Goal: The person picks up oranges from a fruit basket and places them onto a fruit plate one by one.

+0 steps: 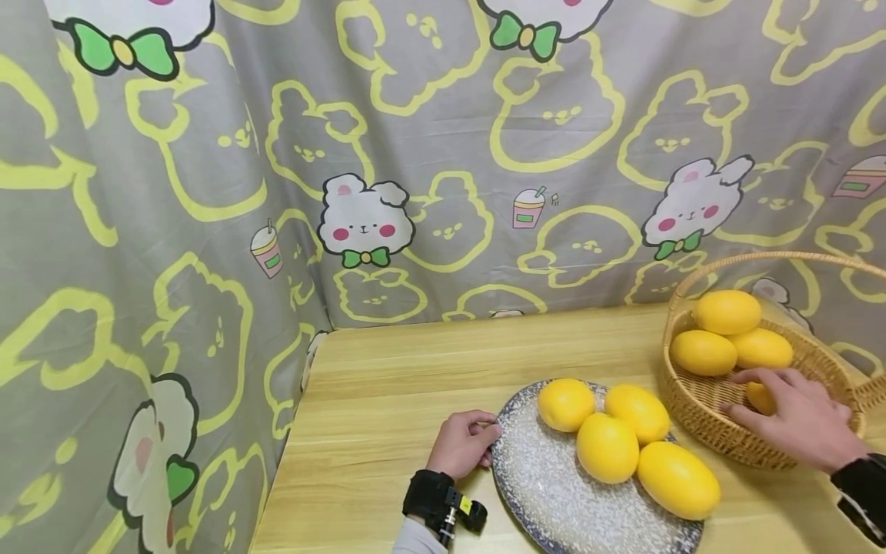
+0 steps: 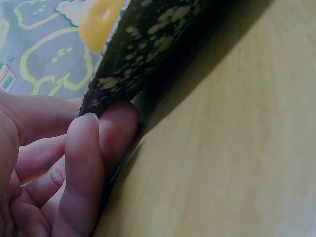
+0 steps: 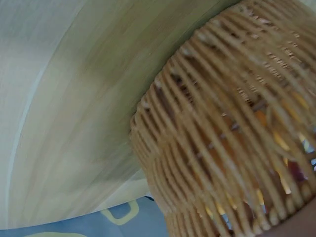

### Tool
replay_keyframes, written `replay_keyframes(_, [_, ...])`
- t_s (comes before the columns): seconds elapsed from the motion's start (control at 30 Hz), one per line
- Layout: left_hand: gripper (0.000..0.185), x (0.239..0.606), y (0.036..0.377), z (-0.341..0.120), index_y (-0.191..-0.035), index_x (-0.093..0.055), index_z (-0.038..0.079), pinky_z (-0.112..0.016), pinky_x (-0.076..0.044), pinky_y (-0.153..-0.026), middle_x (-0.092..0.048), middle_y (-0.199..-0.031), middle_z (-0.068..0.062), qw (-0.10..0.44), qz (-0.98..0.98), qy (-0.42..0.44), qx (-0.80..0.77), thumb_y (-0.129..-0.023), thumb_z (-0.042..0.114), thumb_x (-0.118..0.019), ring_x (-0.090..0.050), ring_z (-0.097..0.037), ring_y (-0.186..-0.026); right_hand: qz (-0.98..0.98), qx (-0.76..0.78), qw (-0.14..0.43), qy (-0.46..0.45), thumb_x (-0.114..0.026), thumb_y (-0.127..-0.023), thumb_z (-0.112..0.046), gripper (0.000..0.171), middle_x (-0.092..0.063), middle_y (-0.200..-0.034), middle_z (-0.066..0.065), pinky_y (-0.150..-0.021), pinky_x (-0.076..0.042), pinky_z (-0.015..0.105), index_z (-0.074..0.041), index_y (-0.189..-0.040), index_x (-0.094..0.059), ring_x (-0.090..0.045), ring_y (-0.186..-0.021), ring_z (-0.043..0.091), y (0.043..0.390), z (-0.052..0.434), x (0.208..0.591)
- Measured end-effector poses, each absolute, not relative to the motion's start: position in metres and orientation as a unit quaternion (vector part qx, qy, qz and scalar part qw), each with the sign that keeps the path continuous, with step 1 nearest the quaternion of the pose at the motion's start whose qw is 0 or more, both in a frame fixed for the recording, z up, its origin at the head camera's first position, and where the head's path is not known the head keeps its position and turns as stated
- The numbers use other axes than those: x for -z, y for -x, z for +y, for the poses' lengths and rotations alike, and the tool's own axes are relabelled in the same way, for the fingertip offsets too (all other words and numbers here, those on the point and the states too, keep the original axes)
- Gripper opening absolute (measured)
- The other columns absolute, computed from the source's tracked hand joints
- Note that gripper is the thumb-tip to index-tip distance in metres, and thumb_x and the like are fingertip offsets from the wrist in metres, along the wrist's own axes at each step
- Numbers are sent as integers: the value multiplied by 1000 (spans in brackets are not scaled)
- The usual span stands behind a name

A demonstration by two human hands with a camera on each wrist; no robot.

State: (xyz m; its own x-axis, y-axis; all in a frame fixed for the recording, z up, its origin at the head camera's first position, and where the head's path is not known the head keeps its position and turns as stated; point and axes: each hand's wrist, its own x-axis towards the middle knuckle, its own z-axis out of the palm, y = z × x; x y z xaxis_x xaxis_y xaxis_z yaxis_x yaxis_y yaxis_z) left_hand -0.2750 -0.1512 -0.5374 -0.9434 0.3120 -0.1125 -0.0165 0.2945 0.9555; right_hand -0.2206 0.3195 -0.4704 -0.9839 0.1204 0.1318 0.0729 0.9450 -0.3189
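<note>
One yellow fruit (image 1: 758, 396) lies in the basket (image 1: 702, 422), under the nearer right hand (image 1: 806, 415), whose fingers are spread; its long axis is hidden. Fingers of the left hand (image 1: 460, 445) pinch the plate (image 1: 547, 492) edge.

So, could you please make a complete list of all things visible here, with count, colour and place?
Table: 1, light wood, lower part of head view
Cloth: 1 or more (unclear), grey with yellow outlines, behind table and on its left
Plate: 1, speckled grey with dark rim, on table
Basket: 1, tan, on table, right of plate
Fruits: 4, yellow, on plate; 4 visible, yellow, in basket, one partly covered
Sleeve: 1, grey, left arm
Strap: 1, black, left wrist, bearing a small device
Cuff: 1, black, right wrist
Hands: 2, bare; left grips plate's left rim, right reaches into basket
</note>
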Motion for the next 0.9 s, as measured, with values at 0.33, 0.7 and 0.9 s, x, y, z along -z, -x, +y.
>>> replay_keyframes(0.33, [30,537,275,-151,-124,-73,7,-20,-48,-49,-66,-66,3,140,792,-94,-586,-99,23,-70,-58,-6,-49,-984,-136,83,81,-66,-97,-48,61,-28,-137,45,-82,-17,92,1,-130,-52,-16,-119,78,224,326,471])
replay_keyframes(0.7, [30,537,275,-151,-123,-74,8,-20,-46,-48,-66,-66,3,138,794,-90,-585,-98,24,-70,-58,-6,-48,-984,-138,74,88,-61,-99,-53,65,-24,-137,46,-93,-6,93,2,-132,-50,-12,-125,78,231,343,479])
replay_keyframes(0.9, [30,536,276,-151,-124,-74,8,-20,-44,-47,-65,-65,5,141,794,-90,-585,-99,24,-70,-58,-6,-48,-985,-137,70,79,-61,-100,-52,67,-25,-137,47,-101,-1,91,5,-133,-49,-15,-131,72,237,349,481])
